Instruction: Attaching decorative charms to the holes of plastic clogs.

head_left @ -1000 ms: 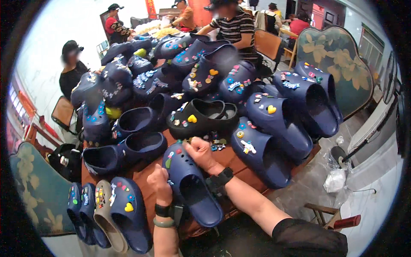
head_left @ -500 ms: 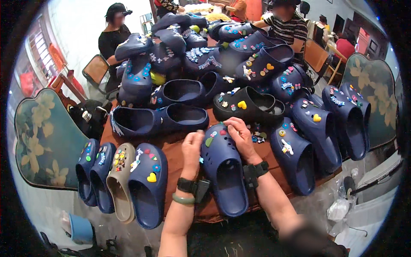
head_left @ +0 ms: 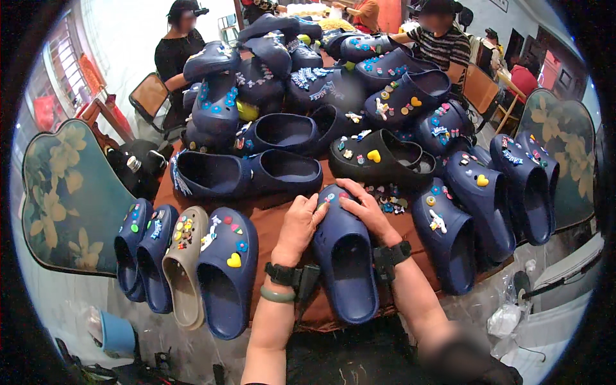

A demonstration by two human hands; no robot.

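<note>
A navy clog (head_left: 346, 276) lies on the table edge before me, toe away and open heel towards me. My left hand (head_left: 296, 224) is closed at its toe's left side, thumb tip over a green charm (head_left: 321, 206). From the right, my right hand (head_left: 367, 210) grips the toe, fingers on top by a small red charm. My fingers partly cover the toe charms. Just beyond my right hand lie loose charms (head_left: 390, 200). Farther back sits a black clog (head_left: 372, 157) with a yellow heart charm.
Left of my arms stand several clogs, including a grey-beige clog (head_left: 186, 276). More navy clogs (head_left: 452, 244) line the right, and a large heap (head_left: 282, 90) fills the far table. Two people sit beyond it. A blue bucket (head_left: 118, 335) stands on the floor.
My left hand has moved from beside the clog onto its toe, its thumb now over the green charm. My right hand has spread farther over the toe. The whole view has shifted slightly.
</note>
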